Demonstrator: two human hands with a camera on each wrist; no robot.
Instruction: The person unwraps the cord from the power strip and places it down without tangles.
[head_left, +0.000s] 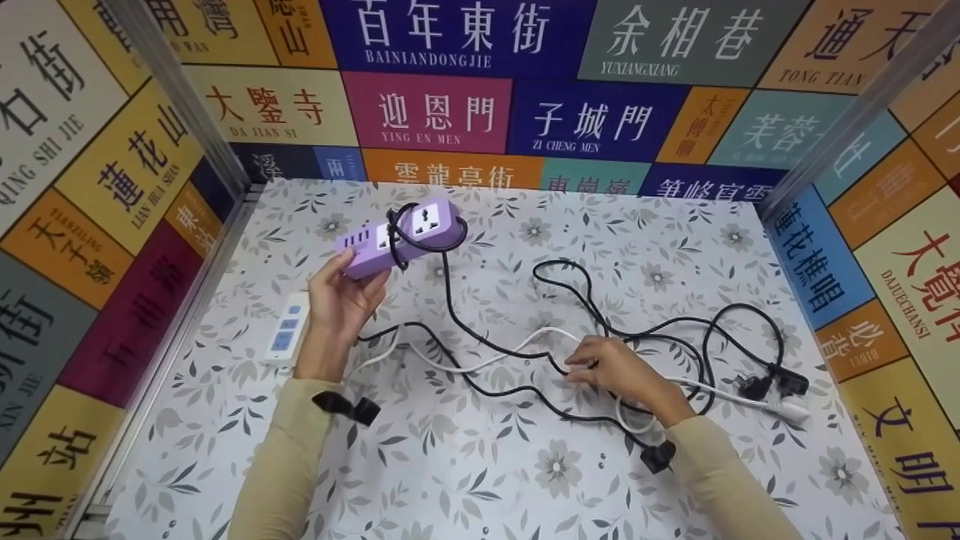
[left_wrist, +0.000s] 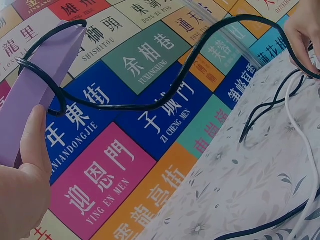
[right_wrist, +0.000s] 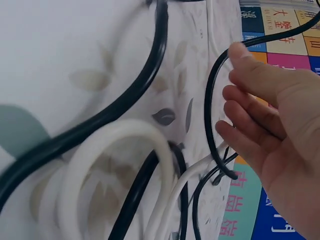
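My left hand (head_left: 341, 307) holds a purple power strip (head_left: 364, 259) by its near end, raised and tilted, with the thumb along one side. Its black cord (head_left: 448, 285) is looped round the far half, crossing the white sockets. From there the cord runs over to my right hand (head_left: 611, 367). In the right wrist view, the cord (right_wrist: 208, 100) passes at the tip of the thumb (right_wrist: 241, 51) and bends down past the other fingertips. The left wrist view shows the purple strip (left_wrist: 37, 90) with the cord (left_wrist: 130, 106) arching from it to the right hand (left_wrist: 305, 40).
A white power strip (head_left: 279, 345) lies beside my left forearm. Black cords and a white cord (head_left: 465, 367) cross the flowered tabletop (head_left: 465, 480) between and beyond the hands. Black plugs (head_left: 787, 381) and a white plug (head_left: 791, 411) lie at the right. Printed panels (head_left: 431, 112) enclose the table.
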